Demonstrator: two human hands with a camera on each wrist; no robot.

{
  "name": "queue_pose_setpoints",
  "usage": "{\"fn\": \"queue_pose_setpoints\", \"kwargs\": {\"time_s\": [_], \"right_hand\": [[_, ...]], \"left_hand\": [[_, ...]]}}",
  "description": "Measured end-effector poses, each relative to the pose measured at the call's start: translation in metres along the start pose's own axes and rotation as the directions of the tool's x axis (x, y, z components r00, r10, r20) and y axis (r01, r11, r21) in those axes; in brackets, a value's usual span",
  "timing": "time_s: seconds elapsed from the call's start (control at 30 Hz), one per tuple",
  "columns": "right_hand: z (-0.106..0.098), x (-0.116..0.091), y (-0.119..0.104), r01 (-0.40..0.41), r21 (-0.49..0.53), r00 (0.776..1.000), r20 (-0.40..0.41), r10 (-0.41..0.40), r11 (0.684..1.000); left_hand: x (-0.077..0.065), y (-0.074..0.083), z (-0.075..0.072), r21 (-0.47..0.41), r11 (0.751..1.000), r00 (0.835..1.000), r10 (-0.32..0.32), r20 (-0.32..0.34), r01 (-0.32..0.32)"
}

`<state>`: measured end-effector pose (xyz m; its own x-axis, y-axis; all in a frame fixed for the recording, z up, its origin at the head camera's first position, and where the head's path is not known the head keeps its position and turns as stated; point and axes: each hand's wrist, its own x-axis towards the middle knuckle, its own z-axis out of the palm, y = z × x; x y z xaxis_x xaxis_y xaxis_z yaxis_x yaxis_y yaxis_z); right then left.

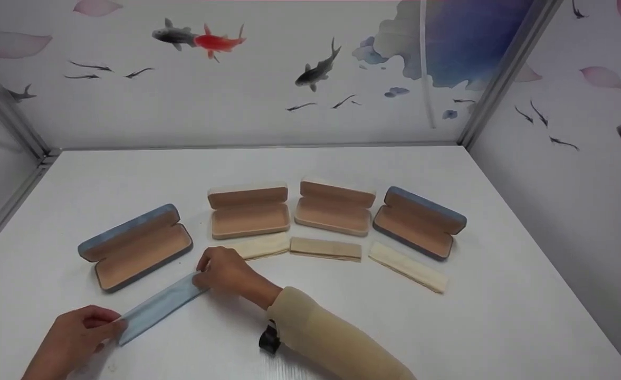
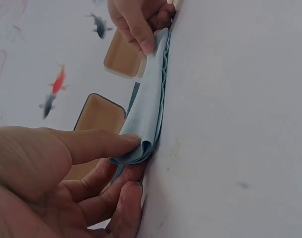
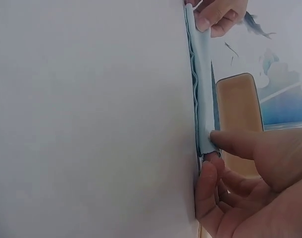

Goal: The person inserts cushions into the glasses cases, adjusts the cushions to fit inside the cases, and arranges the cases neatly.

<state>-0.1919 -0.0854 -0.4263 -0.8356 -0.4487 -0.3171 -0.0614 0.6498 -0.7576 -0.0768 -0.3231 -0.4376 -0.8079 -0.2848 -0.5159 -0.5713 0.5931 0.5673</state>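
Cloth (image 1: 162,307), pale blue and folded into a long strip, runs between the two grips. The left grip (image 1: 78,333) pinches one end, thumb on top and fingers beneath; the right grip (image 1: 227,272) pinches the other end the same way. Beyond the left grip, an open blue-lidded case (image 1: 144,258) lies on the worktop (image 1: 500,327). A pale yellow strip (image 1: 268,247) is partly hidden behind the right grip, with a tan strip (image 1: 326,249) and a cream strip (image 1: 409,267) farther to that grip's right. Beyond the right grip stands an open pale case (image 1: 251,219).
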Motion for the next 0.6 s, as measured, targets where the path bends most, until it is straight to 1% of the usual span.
{"fn": "queue_pose_setpoints", "kwargs": {"time_s": [0.1, 0.2, 0.3, 0.37, 0.5, 0.6], "right_hand": [[-0.001, 0.000, 0.000, 0.010, -0.016, 1.000, 0.006, -0.010, 1.000], [-0.003, 0.001, 0.001, 0.013, -0.008, 1.000, 0.023, -0.013, 1.000], [-0.006, 0.001, 0.003, 0.023, 0.039, 0.998, 0.049, -0.025, 0.999], [-0.009, 0.000, 0.004, 0.029, 0.079, 0.998, 0.061, -0.034, 0.996], [-0.014, 0.000, 0.003, 0.040, 0.150, 0.996, 0.074, -0.051, 0.988], [-0.018, 0.002, -0.001, 0.049, 0.189, 0.996, 0.063, -0.062, 0.981]], "left_hand": [[-0.001, 0.001, 0.001, 0.006, 1.000, 1.000, -0.004, -0.003, 0.004], [-0.002, 0.001, 0.001, 0.006, 1.000, 1.000, -0.011, 0.005, 0.011], [-0.001, 0.001, 0.000, 0.004, 1.000, 1.000, -0.023, 0.013, 0.023], [0.001, 0.000, -0.002, -0.013, 0.999, 0.999, -0.033, 0.019, 0.033], [0.001, -0.002, -0.007, -0.107, 0.994, 0.999, -0.027, 0.029, 0.030], [-0.001, -0.003, -0.013, -0.197, 0.980, 0.999, -0.008, 0.043, 0.016]]}}
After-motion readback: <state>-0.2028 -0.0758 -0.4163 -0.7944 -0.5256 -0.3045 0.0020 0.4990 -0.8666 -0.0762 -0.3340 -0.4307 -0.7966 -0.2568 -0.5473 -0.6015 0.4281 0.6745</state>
